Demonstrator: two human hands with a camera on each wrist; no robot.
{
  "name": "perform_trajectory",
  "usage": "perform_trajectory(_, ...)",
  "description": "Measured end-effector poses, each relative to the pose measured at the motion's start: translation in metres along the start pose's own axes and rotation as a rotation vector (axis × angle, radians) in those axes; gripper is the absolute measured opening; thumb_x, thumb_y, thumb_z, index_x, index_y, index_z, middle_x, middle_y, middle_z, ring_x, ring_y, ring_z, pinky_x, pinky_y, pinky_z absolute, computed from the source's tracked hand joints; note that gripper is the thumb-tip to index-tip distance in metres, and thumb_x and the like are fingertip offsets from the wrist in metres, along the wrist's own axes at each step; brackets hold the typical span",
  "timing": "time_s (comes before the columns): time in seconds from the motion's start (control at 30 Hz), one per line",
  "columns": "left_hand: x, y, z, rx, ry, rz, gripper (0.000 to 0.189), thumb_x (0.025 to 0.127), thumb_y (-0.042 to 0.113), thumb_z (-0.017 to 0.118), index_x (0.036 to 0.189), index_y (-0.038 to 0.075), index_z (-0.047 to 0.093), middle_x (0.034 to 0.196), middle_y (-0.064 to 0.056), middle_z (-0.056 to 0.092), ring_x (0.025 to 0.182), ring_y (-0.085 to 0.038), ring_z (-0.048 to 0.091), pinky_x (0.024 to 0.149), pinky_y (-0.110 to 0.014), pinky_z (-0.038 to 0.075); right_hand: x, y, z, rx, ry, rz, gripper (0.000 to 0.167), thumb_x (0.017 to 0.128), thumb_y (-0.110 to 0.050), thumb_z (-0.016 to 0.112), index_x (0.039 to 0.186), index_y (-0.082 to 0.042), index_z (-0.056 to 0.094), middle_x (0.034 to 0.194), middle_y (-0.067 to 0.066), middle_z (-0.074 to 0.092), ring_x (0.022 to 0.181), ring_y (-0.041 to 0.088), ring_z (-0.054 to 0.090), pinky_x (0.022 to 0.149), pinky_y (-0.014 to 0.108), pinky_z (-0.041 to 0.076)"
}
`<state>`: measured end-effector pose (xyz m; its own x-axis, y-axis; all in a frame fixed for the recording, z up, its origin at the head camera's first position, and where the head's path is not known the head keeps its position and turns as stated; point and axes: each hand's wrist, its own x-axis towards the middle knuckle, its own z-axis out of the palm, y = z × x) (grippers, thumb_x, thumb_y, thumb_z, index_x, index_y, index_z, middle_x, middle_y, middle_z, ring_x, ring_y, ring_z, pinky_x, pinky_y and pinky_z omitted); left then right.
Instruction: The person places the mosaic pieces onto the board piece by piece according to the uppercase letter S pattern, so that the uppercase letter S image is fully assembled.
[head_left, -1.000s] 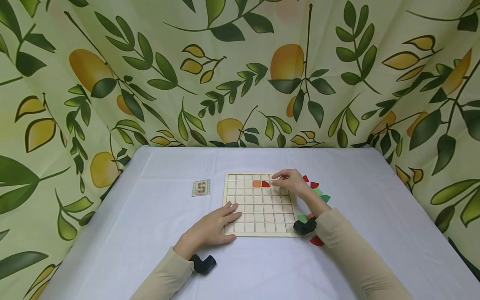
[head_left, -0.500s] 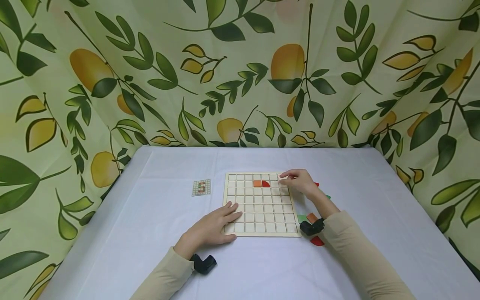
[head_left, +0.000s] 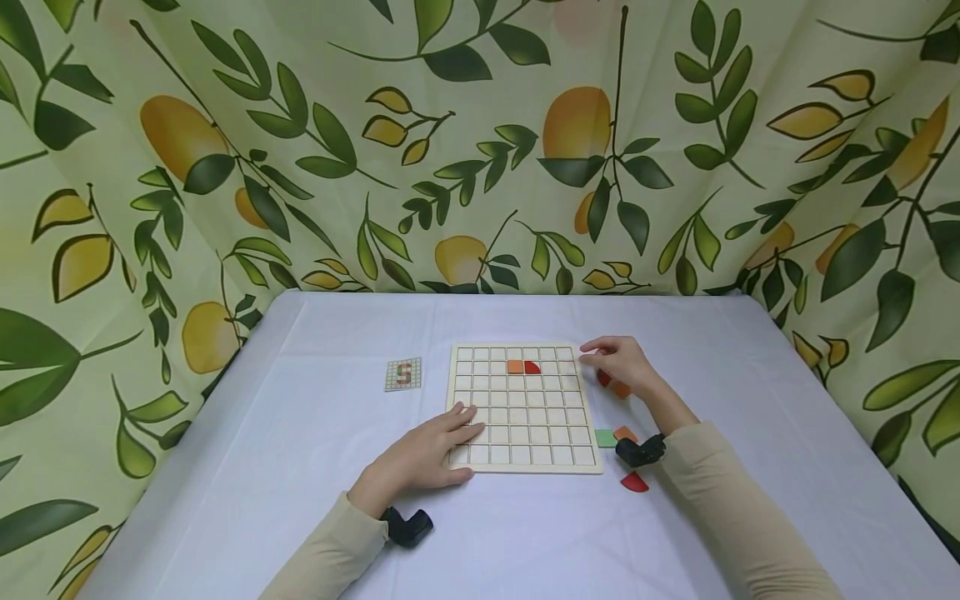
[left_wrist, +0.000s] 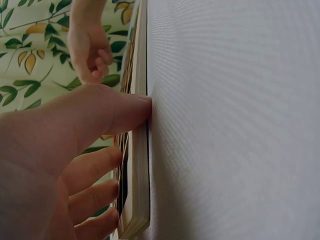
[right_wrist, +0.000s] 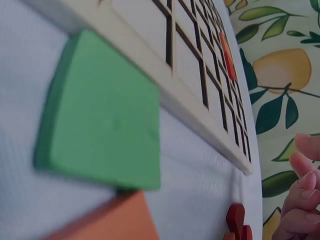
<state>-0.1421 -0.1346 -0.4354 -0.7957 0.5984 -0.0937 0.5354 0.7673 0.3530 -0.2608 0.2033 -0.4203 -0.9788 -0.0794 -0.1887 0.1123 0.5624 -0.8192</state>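
Observation:
A light wooden grid board lies on the white table. An orange square tile and a red quarter-round tile sit side by side in its second row. My left hand rests on the lower left corner, fingers spread over the grid, thumb at the near edge. Off the board's upper right side hovers my right hand, fingers loosely bent; nothing shows between them in the right wrist view. Just below it are a dark red tile and an orange tile, partly covered by the hand.
Beside the board's lower right lie a green square tile, another orange tile and a red quarter-round tile. Left of the board is a small card printed with a coloured grid pattern. A fruit-patterned curtain hangs behind the table.
My right hand has moved right, from above the grid near the red tile to beyond the board's right edge. The left hand stays where it was.

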Motion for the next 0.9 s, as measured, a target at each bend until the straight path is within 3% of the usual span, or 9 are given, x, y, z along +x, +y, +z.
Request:
perform_trajectory(0.27,-0.001,0.0,0.0,0.004,0.001,0.005,0.066,0.085,0.037,0.067,0.144,0.016,0.046,0.158,-0.007,0.036,0.149,-0.028,0.029,0.117,-0.046,0.036,0.002,0.009,-0.007,0.008,0.014,0.075,0.039,0.09,-0.021,0.065,0.122,0.0,0.062,0.076,0.0,0.045,0.068,0.015,0.049,0.058,0.021,0.049)
perform_trajectory(0.5,-0.001,0.0,0.0,-0.003,0.0,0.003,0.066,0.086,0.037,0.067,0.144,0.016,0.046,0.158,-0.007,0.035,0.149,-0.029,0.029,0.117,-0.047,0.036,0.006,0.019,-0.018,-0.01,0.028,0.076,0.04,0.089,-0.018,0.066,0.123,0.002,0.061,0.069,-0.003,0.048,0.064,0.014,0.048,0.057,0.021,0.044)
perform_trajectory(0.9,-0.001,0.0,0.0,0.005,0.004,0.005,0.066,0.085,0.037,0.067,0.144,0.016,0.046,0.158,-0.006,0.035,0.148,-0.028,0.03,0.117,-0.046,0.037,0.012,0.03,-0.029,-0.041,0.023,0.127,0.044,0.09,-0.022,0.066,0.127,-0.001,0.059,0.077,-0.001,0.057,0.074,0.018,0.053,0.062,0.019,0.047)
